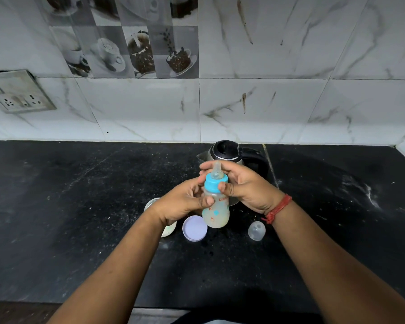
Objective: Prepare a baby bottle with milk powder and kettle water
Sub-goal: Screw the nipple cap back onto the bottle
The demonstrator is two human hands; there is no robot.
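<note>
Bottle (216, 208) up in the air, held over the middle of the black counter (80, 206), cloudy pale liquid inside, blue ring (215, 182) and teat already on top. Left hand (185, 204) wraps the body, fingers curled and pressed around it; right hand (246, 185) pinches the blue ring, thumb in front, fingers behind the teat. Looks like powder and water are in, so my read is we're at tightening, with shaking and capping left. One kettle (225, 152) stands just behind the hands, toward the wall edge, lid down. One clear cap (256, 231) lies on the counter to the right of the bottle, one round lilac lid (194, 228) below it, and one open tub (167, 230) half hidden under the left wrist.
</note>
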